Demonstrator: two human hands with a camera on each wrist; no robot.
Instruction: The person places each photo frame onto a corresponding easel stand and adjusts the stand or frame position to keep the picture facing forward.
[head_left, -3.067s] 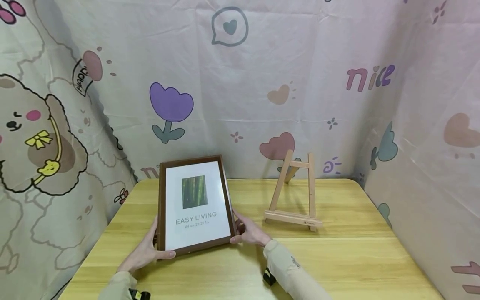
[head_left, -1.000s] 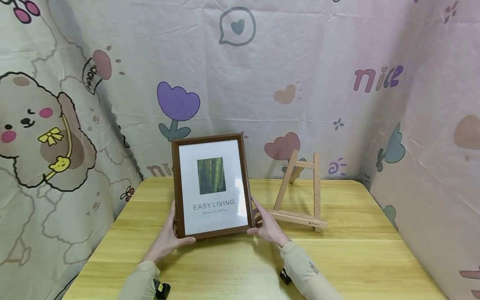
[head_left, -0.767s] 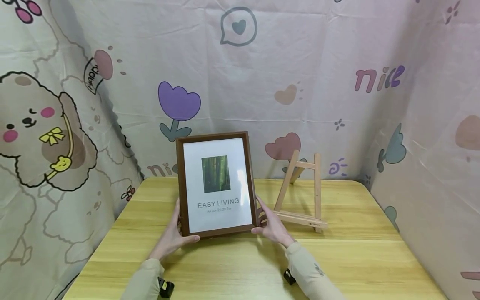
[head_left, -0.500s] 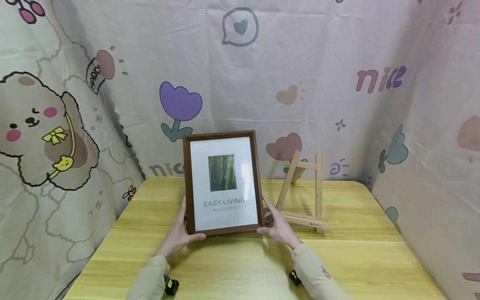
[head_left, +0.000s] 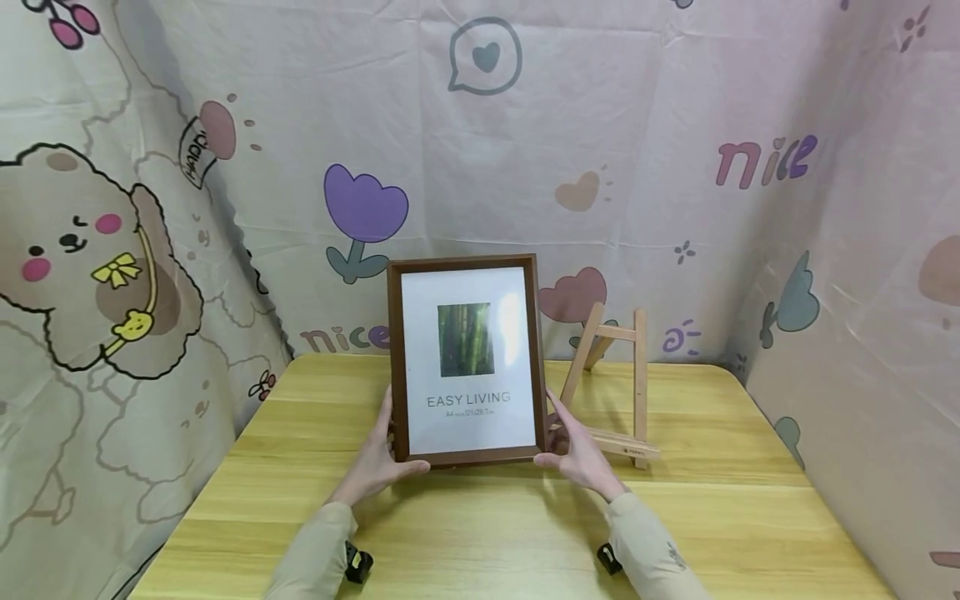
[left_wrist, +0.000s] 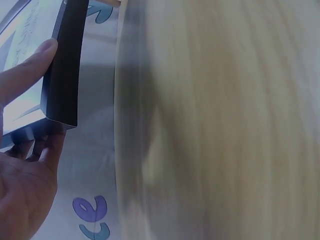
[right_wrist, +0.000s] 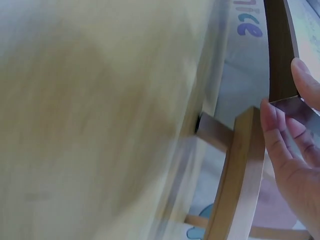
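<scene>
A brown picture frame (head_left: pixel 468 360) with a white insert reading "EASY LIVING" is held up, nearly upright, between both hands. My left hand (head_left: pixel 377 460) grips its lower left corner, thumb over the front edge. In the left wrist view the left hand's thumb (left_wrist: pixel 35 65) lies on the front while the other fingers sit at the side and back. My right hand (head_left: pixel 581 454) holds the lower right corner likewise; the right wrist view shows its fingers (right_wrist: pixel 280 135) behind the frame. A small wooden easel (head_left: pixel 640 375) stands just right of the frame, partly hidden by the right hand.
The wooden table (head_left: pixel 720 500) spans the foreground. Patterned cloth (head_left: pixel 480 167) hangs behind it and at both sides, near the table's edges. In the right wrist view, the easel's ledge (right_wrist: pixel 240 170) is close to the right hand.
Both hands have carried the picture frame rightward and lifted it, and it has become more upright. It is now nearer the easel, which stands where it was. The head view has shifted slightly.
</scene>
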